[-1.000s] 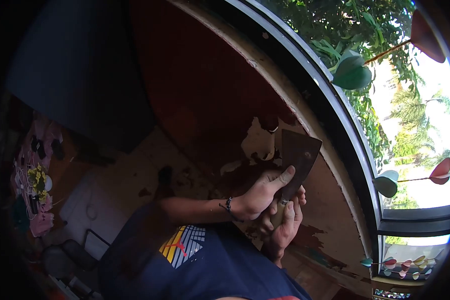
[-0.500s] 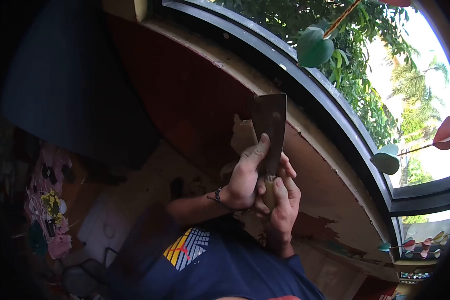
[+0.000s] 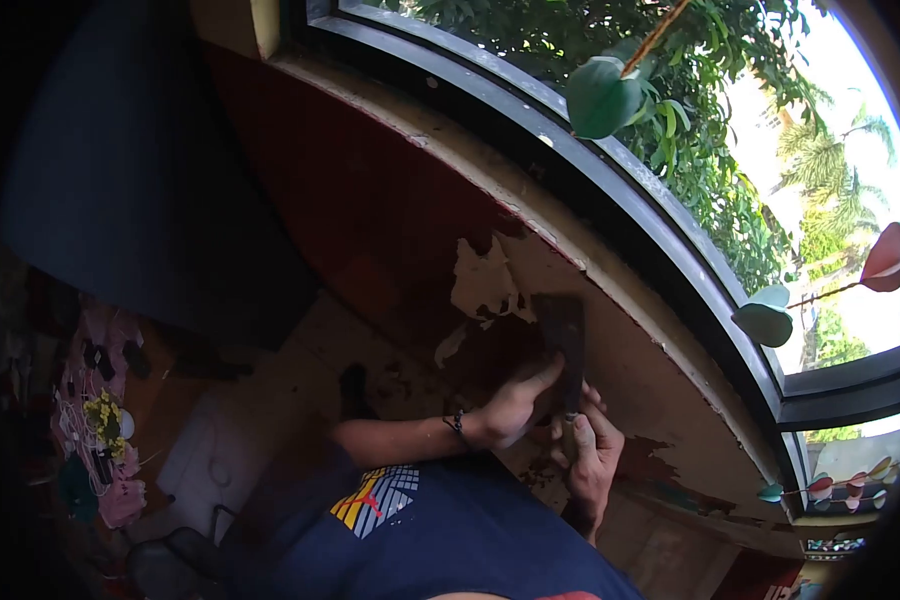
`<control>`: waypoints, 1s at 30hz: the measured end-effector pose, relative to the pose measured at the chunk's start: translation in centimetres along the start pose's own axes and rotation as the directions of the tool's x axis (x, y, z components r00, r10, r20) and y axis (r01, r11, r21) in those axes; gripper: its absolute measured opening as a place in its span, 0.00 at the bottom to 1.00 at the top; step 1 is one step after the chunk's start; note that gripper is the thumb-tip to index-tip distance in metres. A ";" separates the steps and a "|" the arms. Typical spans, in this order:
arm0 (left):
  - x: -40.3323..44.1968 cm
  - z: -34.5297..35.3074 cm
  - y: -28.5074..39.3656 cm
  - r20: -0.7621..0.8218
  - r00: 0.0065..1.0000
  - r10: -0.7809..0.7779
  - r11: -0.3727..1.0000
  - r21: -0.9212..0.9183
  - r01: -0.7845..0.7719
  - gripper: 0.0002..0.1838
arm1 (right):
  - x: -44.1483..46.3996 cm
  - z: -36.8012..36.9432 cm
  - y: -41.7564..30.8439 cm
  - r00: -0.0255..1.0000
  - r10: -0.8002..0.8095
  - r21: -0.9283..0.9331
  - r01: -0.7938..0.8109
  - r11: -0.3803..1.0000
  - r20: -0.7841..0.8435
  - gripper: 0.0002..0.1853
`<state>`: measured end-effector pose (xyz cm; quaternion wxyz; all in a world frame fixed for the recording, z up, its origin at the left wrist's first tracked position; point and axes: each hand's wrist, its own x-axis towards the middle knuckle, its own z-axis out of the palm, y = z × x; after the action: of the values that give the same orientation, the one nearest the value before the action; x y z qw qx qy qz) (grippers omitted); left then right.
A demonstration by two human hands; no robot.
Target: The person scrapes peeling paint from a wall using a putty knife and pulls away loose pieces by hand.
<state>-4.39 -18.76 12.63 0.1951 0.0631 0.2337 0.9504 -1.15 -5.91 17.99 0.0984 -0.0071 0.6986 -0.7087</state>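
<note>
A scraper (image 3: 561, 325) with a broad dark blade and a pale handle is in front of the wall below the window. My right hand (image 3: 594, 458) is closed around its handle. My left hand (image 3: 513, 408), with a dark bracelet at the wrist, is at the lower blade, its thumb along the blade and its other fingers partly hidden. Just left of the blade, a torn pale flap of paint (image 3: 482, 282) hangs from the wall. Bare tan wall (image 3: 620, 345) shows to the right, dark red paint (image 3: 370, 180) to the left.
Above the wall run a chipped ledge (image 3: 430, 145) and a dark window frame (image 3: 530, 150). A string of green and pink paper hearts (image 3: 605, 97) hangs before the window. Far left are a dark panel (image 3: 150, 180) and a cluttered table (image 3: 160, 400). Below it stands a chair (image 3: 175, 560).
Both hands have moved the scraper down, away from the ledge, so its blade tip is now beside the torn paint flap. More of the flap shows.
</note>
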 end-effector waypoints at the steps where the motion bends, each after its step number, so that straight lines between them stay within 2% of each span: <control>1: -0.2 0.2 0.9 -0.051 0.997 -0.050 0.994 -0.103 0.045 0.28 | 0.9 0.5 0.7 0.998 -0.045 -0.058 0.048 0.997 0.049 0.16; 2: 0.3 -0.6 1.4 -0.042 0.996 -0.072 0.993 -0.099 0.068 0.28 | 1.7 1.3 1.1 0.992 -0.086 -0.111 0.096 0.989 0.095 0.17; 4: 1.1 -2.6 1.8 0.035 0.953 0.300 0.913 -0.299 -0.276 0.28 | 3.8 4.4 0.6 0.979 -0.143 -0.131 0.163 0.978 0.149 0.16; 5: 0.9 -2.5 2.5 0.038 0.959 0.281 0.920 -0.294 -0.258 0.28 | 4.1 4.8 0.6 0.981 -0.141 -0.121 0.157 0.980 0.131 0.16; 7: 0.5 -1.7 4.2 -0.004 0.962 0.272 0.922 -0.285 -0.262 0.29 | 4.8 5.3 0.6 0.981 -0.052 0.079 0.038 0.996 0.189 0.16; 8: 0.3 -1.5 4.2 -0.009 0.961 0.275 0.922 -0.279 -0.267 0.29 | 4.5 5.1 0.6 0.979 -0.051 0.084 0.035 0.996 0.196 0.16; 10: -0.4 -1.1 3.5 -0.168 0.976 0.140 0.974 -0.154 -0.167 0.29 | 3.3 4.2 0.5 0.980 0.021 0.064 -0.034 0.997 0.197 0.17; 14: -0.7 -1.5 0.8 -0.199 0.971 0.129 0.991 0.052 -0.121 0.29 | 3.2 4.1 -0.2 0.981 0.097 0.179 -0.127 0.976 0.167 0.16; 15: -1.1 -1.2 1.3 -0.203 0.971 0.123 0.992 -0.004 -0.126 0.30 | 4.5 5.4 -0.3 0.983 -0.104 0.025 0.101 0.995 0.154 0.16; 16: -1.2 -1.2 2.0 -0.209 0.972 0.110 0.994 -0.002 -0.112 0.30 | 5.3 6.5 -0.3 0.940 -0.299 -0.130 0.321 0.938 0.166 0.16; 17: -1.0 -1.4 3.0 -0.202 0.963 0.180 0.981 -0.040 -0.192 0.30 | 5.6 7.0 -0.6 0.974 -0.123 -0.061 0.137 0.989 0.190 0.16; 18: -0.9 -1.4 3.7 -0.195 0.947 0.256 0.958 -0.076 -0.275 0.30 | 6.1 7.4 -0.4 0.975 -0.126 -0.053 0.138 0.989 0.183 0.16; 20: -1.2 -1.5 4.1 -0.254 0.931 0.262 0.959 -0.037 -0.280 0.30 | 7.1 8.0 1.3 0.931 -0.297 0.026 0.298 0.954 0.212 0.16; 22: -1.6 -2.4 3.7 -0.241 0.944 0.224 0.975 0.040 -0.221 0.29 | 6.6 7.4 2.1 0.911 -0.347 0.000 0.356 0.935 0.223 0.17; 24: -2.0 -2.4 2.6 -0.248 0.951 0.184 0.983 0.069 -0.172 0.29 | 4.9 6.2 1.8 0.980 -0.054 0.023 0.051 0.998 0.191 0.17; 25: -2.0 -2.4 2.3 -0.264 0.955 0.136 0.989 0.084 -0.118 0.29 | 4.3 5.4 1.7 0.973 0.140 0.085 -0.158 0.984 0.185 0.17; 26: -1.9 -2.5 2.4 -0.267 0.953 0.147 0.988 0.082 -0.129 0.29 | 4.8 5.7 1.8 0.971 0.140 0.078 -0.158 0.984 0.195 0.17; 27: -1.9 -2.4 2.6 -0.307 0.937 0.167 0.986 0.069 -0.153 0.29 | 5.6 6.3 2.3 0.980 -0.094 -0.030 0.100 0.995 0.175 0.17; 28: -2.0 -2.0 3.1 -0.349 0.921 0.175 0.985 0.058 -0.165 0.29 | 6.1 7.2 2.5 0.932 -0.319 -0.135 0.343 0.930 0.171 0.17; 29: -2.1 -1.8 4.6 -0.335 0.885 0.324 0.942 0.199 -0.270 0.28 | 7.2 8.6 1.8 0.930 -0.305 -0.141 0.337 0.931 0.205 0.17; 30: -1.6 -3.8 5.0 -0.310 0.891 0.331 0.931 -0.044 -0.361 0.26 | 8.6 10.3 1.9 0.917 -0.336 -0.086 0.361 0.929 0.216 0.16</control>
<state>-5.43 -25.09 11.57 -0.0119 -0.0496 0.1974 0.9790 -7.79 -17.40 15.30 0.0385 -0.2080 0.7155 -0.6658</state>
